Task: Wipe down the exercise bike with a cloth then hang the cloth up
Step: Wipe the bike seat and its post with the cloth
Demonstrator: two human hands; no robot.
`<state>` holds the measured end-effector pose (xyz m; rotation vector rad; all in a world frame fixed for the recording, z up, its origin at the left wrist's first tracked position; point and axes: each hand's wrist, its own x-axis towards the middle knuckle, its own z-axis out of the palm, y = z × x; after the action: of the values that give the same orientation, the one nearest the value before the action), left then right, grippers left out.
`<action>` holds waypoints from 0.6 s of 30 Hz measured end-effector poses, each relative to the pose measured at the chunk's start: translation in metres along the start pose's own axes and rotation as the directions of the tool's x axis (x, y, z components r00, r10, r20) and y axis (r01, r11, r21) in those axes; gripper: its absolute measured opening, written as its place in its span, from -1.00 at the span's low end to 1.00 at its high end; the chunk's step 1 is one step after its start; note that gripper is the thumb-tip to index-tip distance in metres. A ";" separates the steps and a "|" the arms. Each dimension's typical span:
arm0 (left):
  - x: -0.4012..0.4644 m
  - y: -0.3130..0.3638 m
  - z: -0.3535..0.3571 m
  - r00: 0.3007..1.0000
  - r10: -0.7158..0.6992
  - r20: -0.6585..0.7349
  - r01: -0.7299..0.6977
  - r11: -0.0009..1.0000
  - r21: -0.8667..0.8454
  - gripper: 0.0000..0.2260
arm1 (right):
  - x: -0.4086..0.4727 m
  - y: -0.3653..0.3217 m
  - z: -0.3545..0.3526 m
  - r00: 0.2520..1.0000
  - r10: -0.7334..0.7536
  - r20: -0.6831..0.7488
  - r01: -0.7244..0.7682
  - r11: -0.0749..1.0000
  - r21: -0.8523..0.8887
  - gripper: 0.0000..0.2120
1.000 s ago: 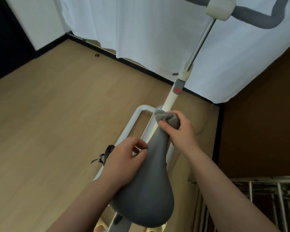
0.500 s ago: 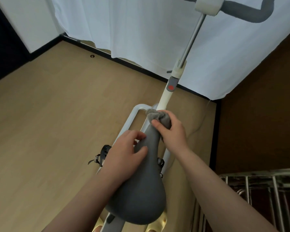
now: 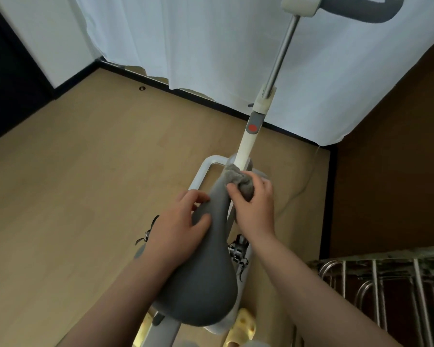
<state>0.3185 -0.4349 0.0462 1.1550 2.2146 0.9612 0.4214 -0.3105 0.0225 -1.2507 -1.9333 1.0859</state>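
I look down on a white exercise bike with a grey saddle (image 3: 206, 284) below me. Its white stem (image 3: 247, 144) with a red dot rises to grey handlebars (image 3: 356, 13) at the top edge. My right hand (image 3: 253, 209) grips a bunched grey cloth (image 3: 238, 181) against the saddle's narrow nose. My left hand (image 3: 178, 229) holds the left side of the saddle, thumb on top and fingers curled round the edge. The white base frame (image 3: 206, 169) shows beyond the nose.
A white curtain (image 3: 198, 46) hangs behind the bike down to the tan wood floor (image 3: 73, 196). A metal rack (image 3: 386, 284) with bars stands at the lower right beside a brown wall. Pedals with straps (image 3: 238, 251) flank the saddle. Yellow slippers (image 3: 243, 324) show under it.
My right hand with the cloth has stayed on the saddle's nose, shifting slightly round its right side. My left hand has kept its hold on the saddle. The view has shifted a little.
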 end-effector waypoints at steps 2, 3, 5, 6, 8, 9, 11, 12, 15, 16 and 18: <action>-0.005 0.000 -0.001 1.000 -0.003 0.000 0.003 1.000 0.020 -0.76 | -0.013 -0.002 0.002 0.988 -0.148 0.046 0.150 0.986 -0.068 -0.64; -0.006 -0.001 -0.001 1.000 -0.004 -0.004 0.004 1.000 0.026 -0.75 | -0.015 -0.001 0.001 0.972 -0.217 0.092 0.224 0.971 -0.077 -0.63; -0.009 -0.002 0.000 1.000 -0.004 -0.015 0.005 0.999 0.041 -0.75 | -0.005 0.000 -0.003 0.970 -0.203 0.135 0.216 0.973 -0.085 -0.66; -0.011 -0.002 0.000 1.000 -0.005 -0.018 0.006 0.999 0.051 -0.75 | 0.000 -0.002 -0.003 0.982 -0.146 0.120 0.157 0.984 -0.084 -0.68; -0.016 -0.001 -0.001 1.000 -0.008 -0.030 0.010 0.998 0.066 -0.77 | -0.001 -0.005 0.001 0.987 -0.131 0.098 0.144 0.978 -0.149 -0.68; -0.019 -0.002 -0.002 0.999 -0.004 -0.044 0.007 0.998 0.067 -0.79 | -0.008 -0.008 0.003 0.966 -0.223 0.129 0.246 0.947 -0.204 -0.66; -0.024 -0.003 -0.004 0.997 -0.002 -0.073 0.007 0.998 0.069 -0.83 | -0.014 -0.006 0.004 0.885 -0.392 0.250 0.447 0.866 -0.224 -0.65; -0.027 -0.003 -0.005 0.996 -0.011 -0.085 0.017 0.998 0.068 -0.85 | -0.007 -0.003 0.004 0.875 -0.398 0.276 0.461 0.858 -0.225 -0.65; -0.032 -0.002 -0.003 0.990 -0.043 -0.133 0.054 0.995 0.078 -0.86 | 0.009 -0.004 0.005 0.969 -0.202 0.139 0.229 0.949 -0.215 -0.68; -0.035 -0.002 -0.003 0.987 -0.052 -0.149 0.064 0.995 0.076 -0.86 | 0.005 -0.005 0.006 0.960 -0.239 0.145 0.268 0.935 -0.232 -0.67; -0.039 -0.001 -0.002 0.982 -0.067 -0.178 0.079 0.995 0.063 -0.87 | -0.011 -0.005 0.005 0.846 -0.444 0.296 0.521 0.809 -0.274 -0.61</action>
<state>0.3377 -0.4691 0.0496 1.0464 2.4302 0.9971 0.4195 -0.3229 0.0240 -0.7323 -2.5140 0.6497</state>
